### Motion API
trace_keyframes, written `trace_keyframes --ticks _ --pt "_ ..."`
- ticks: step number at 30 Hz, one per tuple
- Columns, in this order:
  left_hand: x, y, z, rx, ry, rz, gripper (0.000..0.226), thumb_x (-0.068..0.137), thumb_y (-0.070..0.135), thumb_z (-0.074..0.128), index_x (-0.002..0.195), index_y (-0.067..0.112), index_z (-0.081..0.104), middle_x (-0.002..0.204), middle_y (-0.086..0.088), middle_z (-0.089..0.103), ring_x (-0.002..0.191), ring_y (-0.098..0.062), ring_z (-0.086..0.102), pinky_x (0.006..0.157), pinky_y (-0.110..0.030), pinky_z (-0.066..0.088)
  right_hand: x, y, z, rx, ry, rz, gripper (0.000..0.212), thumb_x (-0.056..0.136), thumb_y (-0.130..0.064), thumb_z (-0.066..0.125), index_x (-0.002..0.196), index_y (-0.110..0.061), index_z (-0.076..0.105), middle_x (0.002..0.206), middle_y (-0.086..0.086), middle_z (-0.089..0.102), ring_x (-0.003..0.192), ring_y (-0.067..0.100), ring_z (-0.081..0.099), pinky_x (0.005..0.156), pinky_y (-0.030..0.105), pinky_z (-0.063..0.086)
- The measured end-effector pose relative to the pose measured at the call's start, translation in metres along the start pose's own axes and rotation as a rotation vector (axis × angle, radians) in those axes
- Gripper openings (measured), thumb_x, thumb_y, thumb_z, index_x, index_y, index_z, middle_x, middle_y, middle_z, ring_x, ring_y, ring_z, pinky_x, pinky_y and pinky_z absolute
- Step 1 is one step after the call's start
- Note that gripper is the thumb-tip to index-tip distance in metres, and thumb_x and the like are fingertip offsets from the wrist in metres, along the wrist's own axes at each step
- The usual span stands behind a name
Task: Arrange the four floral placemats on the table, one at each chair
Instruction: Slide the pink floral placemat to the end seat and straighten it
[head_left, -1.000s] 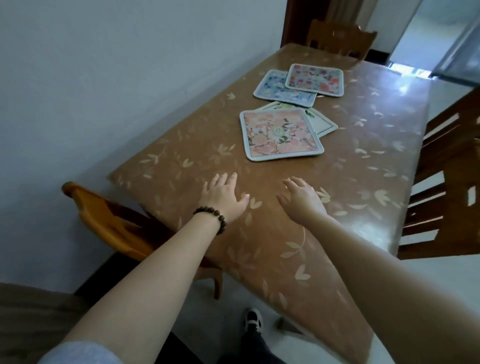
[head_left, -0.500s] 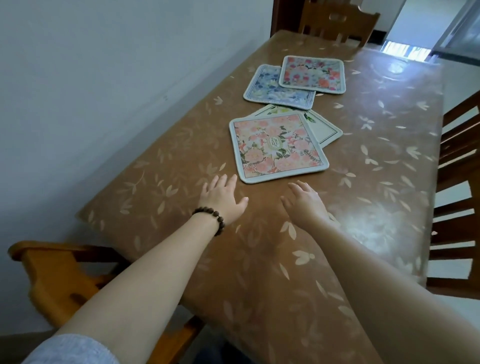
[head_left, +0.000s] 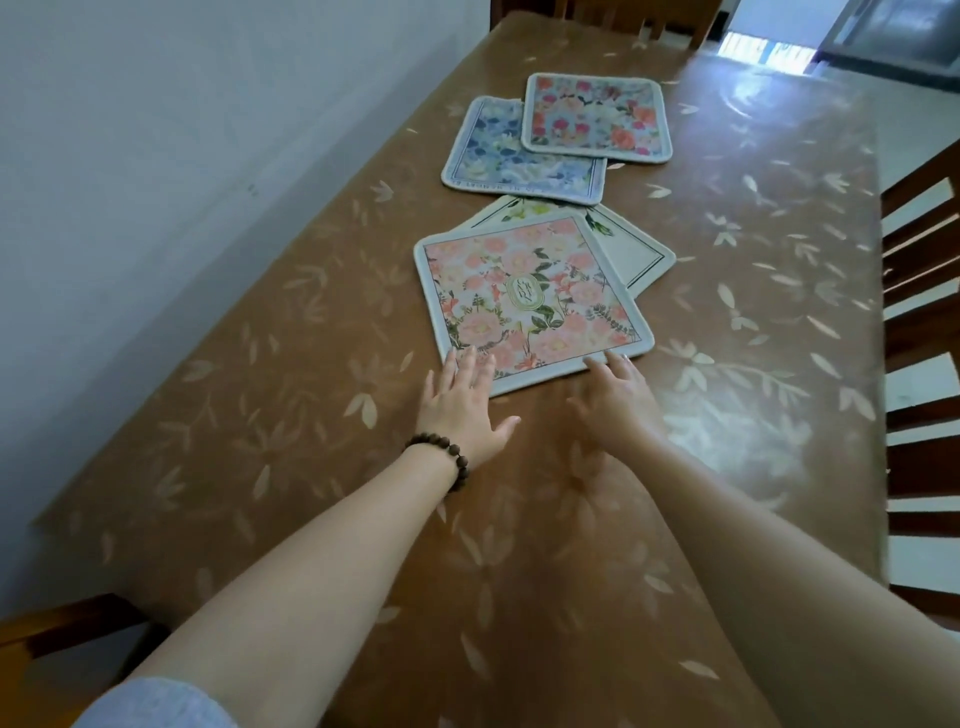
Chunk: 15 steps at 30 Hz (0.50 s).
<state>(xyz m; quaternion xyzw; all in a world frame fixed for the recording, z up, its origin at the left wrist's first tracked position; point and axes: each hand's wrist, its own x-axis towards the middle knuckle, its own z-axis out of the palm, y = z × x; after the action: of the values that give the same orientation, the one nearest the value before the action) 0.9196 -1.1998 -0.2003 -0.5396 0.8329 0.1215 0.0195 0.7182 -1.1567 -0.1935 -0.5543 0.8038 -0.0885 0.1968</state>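
Several floral placemats lie in the middle of the brown table (head_left: 311, 415). The nearest, a pink placemat (head_left: 524, 296), partly covers a white placemat (head_left: 631, 249). Farther back a red-flowered placemat (head_left: 595, 117) overlaps a blue placemat (head_left: 498, 156). My left hand (head_left: 462, 405), with a bead bracelet on the wrist, is open, its fingertips resting on the pink placemat's near left corner. My right hand (head_left: 615, 402) is open too, fingertips at that placemat's near edge. Neither hand holds anything.
A wall runs along the table's left side. A slatted wooden chair (head_left: 919, 364) stands at the right, another chair (head_left: 639, 15) at the far end, and an orange chair (head_left: 47, 639) at the near left corner. The table's right half is bare.
Both hands have reached forward across the table and now touch the near edge of the pink placemat. The view has moved closer over the table.
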Motion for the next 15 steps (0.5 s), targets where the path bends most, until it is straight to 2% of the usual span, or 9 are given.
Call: trace_keyframes --ticks 6,10,15 --pt "0.050 0.003 0.031 0.028 -0.010 0.044 0.085 0.084 0.068 0.036 0.149 0.025 0.003 0.159 -0.002 0.000 0.144 -0.022 -0.009 0.115 -0.045 -0.002 0.044 0.013 0.024 -0.083 0.012 -0.068 0.066 0.091 -0.041 0.052 0.148 -0.029 0.021 0.159 0.004 0.012 0.146 0.022 0.004 0.118 0.044 0.005" --pt "0.069 0.009 0.045 0.025 0.008 0.058 0.076 0.087 0.066 0.032 0.149 0.031 0.005 0.158 -0.002 0.001 0.144 -0.021 -0.008 0.115 -0.048 -0.002 0.062 0.015 0.034 -0.088 0.106 -0.112 0.053 0.093 -0.040 0.048 0.143 -0.032 0.032 0.157 0.004 0.020 0.146 0.022 0.007 0.117 0.048 -0.001" --pt "0.081 0.006 0.049 0.028 0.073 0.095 0.057 0.097 0.030 0.036 0.148 0.036 0.010 0.158 -0.002 0.010 0.144 -0.021 0.002 0.115 -0.045 0.001 0.070 0.020 0.039 -0.126 0.193 -0.159 0.041 0.096 -0.037 0.043 0.137 -0.031 0.045 0.151 0.008 0.034 0.144 0.025 0.018 0.117 0.047 -0.001"
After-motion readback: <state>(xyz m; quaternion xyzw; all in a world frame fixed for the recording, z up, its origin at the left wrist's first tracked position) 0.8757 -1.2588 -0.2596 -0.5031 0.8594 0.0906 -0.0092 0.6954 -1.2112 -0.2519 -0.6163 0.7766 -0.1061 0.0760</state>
